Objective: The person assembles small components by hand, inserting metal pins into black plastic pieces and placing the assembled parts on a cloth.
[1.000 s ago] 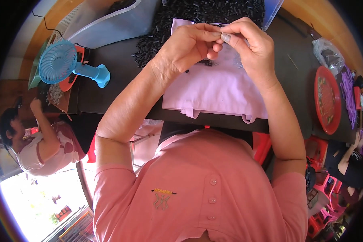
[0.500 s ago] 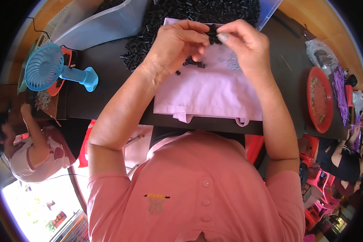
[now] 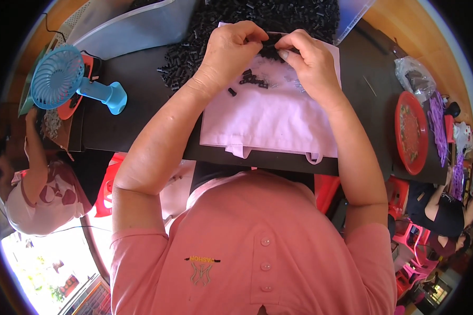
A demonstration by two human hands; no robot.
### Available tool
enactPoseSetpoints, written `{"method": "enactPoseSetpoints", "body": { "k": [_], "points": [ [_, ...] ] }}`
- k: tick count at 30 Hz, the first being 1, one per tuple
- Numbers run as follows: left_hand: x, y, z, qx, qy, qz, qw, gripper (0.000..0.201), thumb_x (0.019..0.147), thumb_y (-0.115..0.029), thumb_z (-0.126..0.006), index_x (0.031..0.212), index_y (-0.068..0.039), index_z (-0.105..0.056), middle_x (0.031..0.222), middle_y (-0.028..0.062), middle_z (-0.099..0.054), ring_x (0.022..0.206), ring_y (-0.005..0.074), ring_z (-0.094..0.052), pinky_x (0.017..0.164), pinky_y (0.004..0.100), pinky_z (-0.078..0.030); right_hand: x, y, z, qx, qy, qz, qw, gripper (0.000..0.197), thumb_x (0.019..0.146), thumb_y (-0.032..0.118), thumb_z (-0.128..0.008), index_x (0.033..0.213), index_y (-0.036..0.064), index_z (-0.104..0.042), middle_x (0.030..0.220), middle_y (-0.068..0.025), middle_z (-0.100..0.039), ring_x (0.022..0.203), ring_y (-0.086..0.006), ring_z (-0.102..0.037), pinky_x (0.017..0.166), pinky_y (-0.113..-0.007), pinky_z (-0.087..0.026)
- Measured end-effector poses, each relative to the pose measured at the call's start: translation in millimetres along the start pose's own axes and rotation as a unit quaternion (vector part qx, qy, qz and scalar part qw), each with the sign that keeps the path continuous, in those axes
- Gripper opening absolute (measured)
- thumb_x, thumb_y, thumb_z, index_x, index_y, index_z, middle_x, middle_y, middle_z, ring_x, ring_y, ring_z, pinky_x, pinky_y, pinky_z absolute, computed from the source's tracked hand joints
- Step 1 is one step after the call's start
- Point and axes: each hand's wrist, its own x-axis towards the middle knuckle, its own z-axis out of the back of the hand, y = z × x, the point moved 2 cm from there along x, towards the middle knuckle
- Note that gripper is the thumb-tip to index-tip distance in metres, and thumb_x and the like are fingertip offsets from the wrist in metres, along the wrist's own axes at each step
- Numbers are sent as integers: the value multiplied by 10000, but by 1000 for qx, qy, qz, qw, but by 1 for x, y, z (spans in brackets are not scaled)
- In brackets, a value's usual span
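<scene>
Both hands meet at the far edge of a pale purple cloth bag [image 3: 268,123] lying on the dark table. My left hand [image 3: 231,52] is closed in a pinch, its fingertips at a small black plastic piece [image 3: 269,47]. From the other side, my right hand [image 3: 312,65] pinches at the same piece with thumb and forefinger. Its exact shape blends into the dark pile behind. On the bag below my hands lie a few loose black pieces [image 3: 254,79] and a scatter of tiny silvery bits [image 3: 299,85], partly covered by my right hand.
A big heap of black pieces [image 3: 268,16] spreads behind the bag, beside a translucent bin [image 3: 136,31]. At left stands a blue fan [image 3: 58,76]; at right, a red tray [image 3: 411,134] and a clear plastic bag [image 3: 415,76]. Other people sit at both sides.
My hands have shifted slightly, with the left fingers curled in more tightly. The loose black pieces on the bag show more fully. The person at left has lowered an arm.
</scene>
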Motion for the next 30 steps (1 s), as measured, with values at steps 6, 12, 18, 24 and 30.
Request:
{"method": "enactPoseSetpoints", "body": {
  "k": [6,12,18,24,30],
  "points": [
    [1,-3,0,182,-15,-117,976,164,785,-53,-660,940,-55,-714,845,50,-646,861,203,-588,767,321,-477,0,0,8,120,-29,-75,989,94,831,13,-661,918,44,-638,818,-27,-657,732,-126,-613,652,-258,-469],
    [-4,-9,-8,297,14,-143,944,129,740,-84,-683,867,-85,-708,825,48,-598,894,265,-579,782,362,-493,-3,0,4,157,18,-105,982,89,819,12,-663,902,42,-649,822,-33,-655,734,-127,-608,659,-254,-472],
    [-1,-4,-10,304,-41,-134,942,83,739,-102,-685,821,-90,-688,845,47,-586,903,267,-571,762,380,-499,-2,-3,17,214,-69,-143,964,107,840,30,-678,946,16,-683,800,-15,-677,740,-64,-596,685,-219,-484],
    [0,-6,-25,362,-40,-212,907,94,753,-129,-687,846,-120,-697,853,43,-588,894,267,-575,727,393,-512,-1,3,25,258,-97,-159,948,111,835,35,-690,944,17,-700,797,-9,-676,746,-63,-595,691,-215,-485],
    [-1,-12,-23,345,-62,-181,919,105,750,-151,-698,848,-111,-698,853,48,-588,894,270,-568,737,395,-504,-1,6,29,283,-107,-154,941,116,827,33,-694,941,11,-698,796,-8,-676,745,-63,-595,694,-215,-489]
  ]
}}
